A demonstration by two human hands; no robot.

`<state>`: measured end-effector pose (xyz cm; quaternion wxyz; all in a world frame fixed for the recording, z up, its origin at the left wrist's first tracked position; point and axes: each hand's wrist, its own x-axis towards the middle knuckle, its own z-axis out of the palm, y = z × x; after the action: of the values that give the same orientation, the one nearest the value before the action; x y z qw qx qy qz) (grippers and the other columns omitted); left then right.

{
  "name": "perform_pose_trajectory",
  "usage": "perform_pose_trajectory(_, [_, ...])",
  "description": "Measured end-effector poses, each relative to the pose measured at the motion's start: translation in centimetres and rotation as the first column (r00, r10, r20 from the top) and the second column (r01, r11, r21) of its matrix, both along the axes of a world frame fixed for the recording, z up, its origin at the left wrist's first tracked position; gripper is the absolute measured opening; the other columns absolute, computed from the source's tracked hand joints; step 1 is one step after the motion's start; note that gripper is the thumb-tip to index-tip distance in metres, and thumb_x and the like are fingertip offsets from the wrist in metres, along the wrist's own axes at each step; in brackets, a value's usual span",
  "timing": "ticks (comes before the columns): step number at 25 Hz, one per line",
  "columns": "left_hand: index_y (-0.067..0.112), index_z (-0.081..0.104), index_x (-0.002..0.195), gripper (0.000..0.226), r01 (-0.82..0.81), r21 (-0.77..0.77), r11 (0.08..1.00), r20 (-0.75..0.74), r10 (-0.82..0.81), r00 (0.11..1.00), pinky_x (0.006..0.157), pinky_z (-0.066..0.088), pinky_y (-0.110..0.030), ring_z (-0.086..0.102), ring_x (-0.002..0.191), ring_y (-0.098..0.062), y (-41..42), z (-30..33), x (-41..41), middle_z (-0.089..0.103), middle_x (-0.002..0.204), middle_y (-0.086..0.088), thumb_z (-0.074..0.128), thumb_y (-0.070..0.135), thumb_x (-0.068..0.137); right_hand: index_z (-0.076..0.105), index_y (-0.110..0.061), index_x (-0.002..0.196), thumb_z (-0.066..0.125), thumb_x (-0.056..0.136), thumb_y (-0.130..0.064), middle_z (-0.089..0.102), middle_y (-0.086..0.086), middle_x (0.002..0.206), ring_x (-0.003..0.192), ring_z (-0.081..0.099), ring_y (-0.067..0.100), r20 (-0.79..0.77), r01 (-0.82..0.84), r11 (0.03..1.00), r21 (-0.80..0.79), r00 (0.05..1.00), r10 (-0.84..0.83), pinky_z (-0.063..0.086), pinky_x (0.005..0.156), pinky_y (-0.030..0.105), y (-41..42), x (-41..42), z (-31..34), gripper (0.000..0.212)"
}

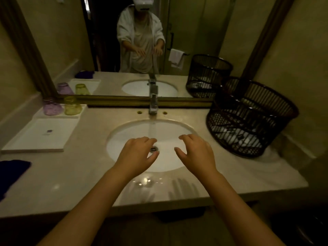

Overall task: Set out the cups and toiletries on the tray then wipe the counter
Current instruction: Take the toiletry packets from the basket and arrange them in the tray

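A dark blue cloth (12,170) lies at the far left edge of the table (74,178), partly out of view; behind it a white rectangular tray (26,139) rests flat on the table, its main field bare apart from a small printed mark. At the tray's rear edge a purple cup (51,107) and a yellow-green cup (72,106) stand inverted, side by side, just below the mirror frame (124,101). Toward the centre, the oval white sink (122,135) is set into the table; a chrome faucet (153,102) stands behind it and a stream of water runs into the basin; the drain (154,148) shows between the hands. The left hand (137,154) hovers over the basin, palm down, fingers spread and relaxed, gripping nothing; the right hand (195,151) is posed likewise just beside the stream, unclenched and empty; the two hands are apart. At the right, a dark wicker basket (252,118) stands on the table against the wall, holding pale items too indistinct to identify; its reflection appears in the mirror.
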<state>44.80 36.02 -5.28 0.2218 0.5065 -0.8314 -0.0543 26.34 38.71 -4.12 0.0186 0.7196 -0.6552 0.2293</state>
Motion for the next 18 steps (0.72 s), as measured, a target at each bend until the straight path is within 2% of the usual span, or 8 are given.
perform_pose_trajectory(8, [0.02, 0.048, 0.129, 0.045, 0.077, -0.084, 0.993, 0.0, -0.077, 0.997, 0.097, 0.038, -0.038, 0.054, 0.114, -0.023, -3.2, 3.9, -17.0, 0.06, 0.125, -0.004, 0.046, 0.041, 0.09, 0.056, -0.015, 0.115, 0.053, 0.086, -0.037, 0.062, 0.007, 0.111, 0.101, 0.054, 0.027, -0.141, 0.032, 0.997, -0.064, 0.989, -0.04, 0.04, 0.083, 0.038, -2.5, -18.1, 4.2, 0.037])
perform_pose_trajectory(13, [0.02, 0.052, 0.124, 0.043, 0.119, -0.151, 0.981, 0.049, -0.112, 0.992, 0.093, 0.039, -0.038, 0.056, 0.108, -0.023, -8.3, 5.0, -24.7, 0.063, 0.118, -0.004, 0.045, 0.044, 0.089, 0.057, -0.016, 0.114, 0.055, 0.085, -0.037, 0.063, 0.006, 0.108, 0.1, 0.056, 0.026, -0.162, 0.054, 0.99, -0.13, 0.984, -0.075, 0.044, 0.083, 0.04, -6.9, -25.2, 6.3, 0.036])
perform_pose_trajectory(18, [0.019, 0.059, 0.112, 0.037, 0.169, -0.244, 0.955, 0.019, -0.17, 0.985, 0.084, 0.042, -0.037, 0.06, 0.096, -0.022, -15.2, 6.5, -30.5, 0.067, 0.103, -0.004, 0.042, 0.043, 0.089, 0.057, -0.015, 0.116, 0.057, 0.085, -0.036, 0.063, 0.006, 0.106, 0.101, 0.055, 0.026, -0.161, 0.085, 0.986, -0.146, 0.981, -0.108, 0.046, 0.083, 0.042, -12.5, -30.9, 8.5, 0.037])
